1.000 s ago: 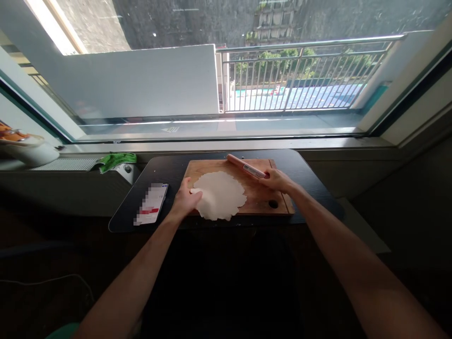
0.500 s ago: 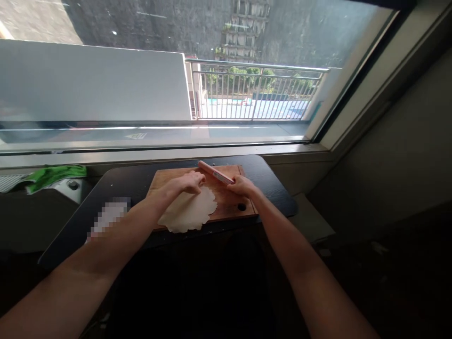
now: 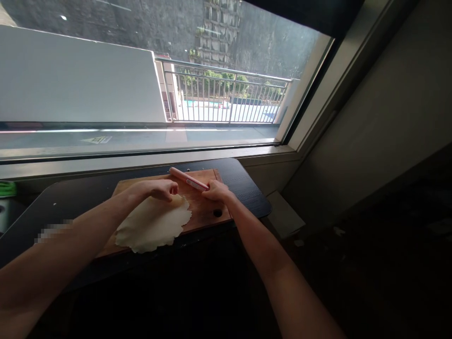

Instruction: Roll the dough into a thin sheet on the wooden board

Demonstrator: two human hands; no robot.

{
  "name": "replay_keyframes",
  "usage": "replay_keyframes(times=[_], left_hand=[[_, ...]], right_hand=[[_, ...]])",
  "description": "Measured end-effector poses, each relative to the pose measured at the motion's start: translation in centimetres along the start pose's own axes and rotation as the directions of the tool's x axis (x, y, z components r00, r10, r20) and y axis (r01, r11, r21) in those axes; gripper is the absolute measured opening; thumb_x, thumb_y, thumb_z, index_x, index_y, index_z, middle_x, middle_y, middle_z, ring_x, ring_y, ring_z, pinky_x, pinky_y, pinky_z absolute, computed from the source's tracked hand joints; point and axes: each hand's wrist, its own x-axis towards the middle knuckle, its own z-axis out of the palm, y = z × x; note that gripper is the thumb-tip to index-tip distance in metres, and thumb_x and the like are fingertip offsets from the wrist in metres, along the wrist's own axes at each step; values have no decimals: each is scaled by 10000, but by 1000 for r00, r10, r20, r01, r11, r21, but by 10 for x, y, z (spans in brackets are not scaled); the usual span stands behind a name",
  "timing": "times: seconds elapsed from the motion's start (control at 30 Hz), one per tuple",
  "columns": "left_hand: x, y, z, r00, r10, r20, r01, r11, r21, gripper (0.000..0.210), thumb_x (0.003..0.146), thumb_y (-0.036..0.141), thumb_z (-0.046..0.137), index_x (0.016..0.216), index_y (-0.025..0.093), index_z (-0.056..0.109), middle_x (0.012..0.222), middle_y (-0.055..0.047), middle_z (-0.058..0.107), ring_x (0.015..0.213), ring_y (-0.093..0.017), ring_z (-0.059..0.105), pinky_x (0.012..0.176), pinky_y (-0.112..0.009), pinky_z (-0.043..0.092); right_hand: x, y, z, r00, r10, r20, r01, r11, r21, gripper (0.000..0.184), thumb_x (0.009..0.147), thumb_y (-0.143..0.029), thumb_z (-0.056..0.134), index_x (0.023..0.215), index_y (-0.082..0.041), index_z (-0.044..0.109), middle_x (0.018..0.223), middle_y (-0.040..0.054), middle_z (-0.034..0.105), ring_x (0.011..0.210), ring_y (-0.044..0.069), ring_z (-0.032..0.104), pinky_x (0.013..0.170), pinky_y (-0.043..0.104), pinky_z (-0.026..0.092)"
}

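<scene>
A thin, pale sheet of dough [image 3: 151, 226] with a ragged edge lies on the wooden cutting board [image 3: 203, 214], spreading over its left and front part. At the dough's upper edge is my left hand [image 3: 163, 189], its fingers curled in and the thumb low against the sheet. Whatever those fingers pinch is hidden. My right hand [image 3: 217, 190] is closed round the near end of a pinkish rolling pin [image 3: 187, 178] with a small label. The pin slants across the board's back right part, its far end pointing left and away.
Under the board stands a dark table [image 3: 243, 181] with rounded corners, close against a window sill [image 3: 141, 160]. A round dark hole [image 3: 217, 213] marks the board's right side. Green cloth [image 3: 7, 188] shows at the far left. A pale box-like thing [image 3: 284, 216] sits right of the table.
The view has swung right, so everything sits further left in the picture. My right hand still grips the rolling pin. My left hand stays by the dough's upper edge, fingers curled.
</scene>
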Motion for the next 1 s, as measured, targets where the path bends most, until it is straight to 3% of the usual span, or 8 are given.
replay_keyframes(times=[0.1,0.23,0.37,0.53,0.63,0.83,0.93,1.0], left_hand=[[1,2,-3,996,13,90,-14,1000,12,67,527,266,570,568,213,563,651,-9,582,654,-185,510,583,-261,340],[6,-1,-4,997,-48,-65,47,999,-20,147,569,319,569,662,212,611,718,-16,637,723,-212,580,620,-255,385],[11,-25,-6,986,-135,-97,126,987,-99,257,572,376,623,749,199,680,782,-42,702,782,-258,632,652,-276,436],[7,-69,-5,893,-382,-239,276,883,-379,288,598,362,633,808,173,689,728,-48,680,725,-239,626,616,-283,458],[-15,-84,-4,850,-467,-245,343,842,-416,251,649,377,606,781,173,671,611,-20,609,566,-187,544,505,-266,389],[-53,-83,-11,873,-456,-174,380,859,-343,126,692,236,560,605,180,632,572,2,594,541,-139,518,502,-232,359],[-61,-82,-8,853,-481,-205,400,853,-336,121,717,204,566,629,178,645,650,-11,655,620,-160,580,530,-232,383],[-69,-78,3,821,-501,-273,406,849,-338,126,767,200,552,743,175,673,810,-41,709,746,-190,632,601,-240,429]], right_hand=[[0,0,0,1000,-8,-8,8,1000,-4,365,961,-404,621,1267,-205,624,1305,75,619,1105,233,633,925,428,555],[-3,1,-1,999,-11,-36,11,1000,-5,369,943,-444,638,1212,-192,649,1200,71,671,1030,222,657,868,393,561],[-4,4,-1,996,-25,-80,24,1000,-14,356,869,-518,681,1048,-212,707,923,27,731,866,210,671,674,265,489],[-3,11,-6,987,-96,-129,86,993,-80,265,858,-367,643,1059,-198,677,922,13,714,773,140,621,617,221,401],[-7,13,-6,977,-184,-111,167,975,-145,209,798,-274,661,990,-195,686,919,24,706,773,151,598,634,233,386],[10,8,-4,939,-343,-1,327,897,-298,238,797,-226,632,1014,-164,709,1040,103,677,928,210,614,793,271,442],[23,-16,-8,946,-305,109,324,875,-360,314,811,-380,677,1058,-192,721,1159,129,647,1076,265,600,895,320,454],[31,-44,-3,954,-299,33,293,898,-330,416,885,-510,587,1149,-209,699,1256,136,618,1164,289,568,966,366,437]])
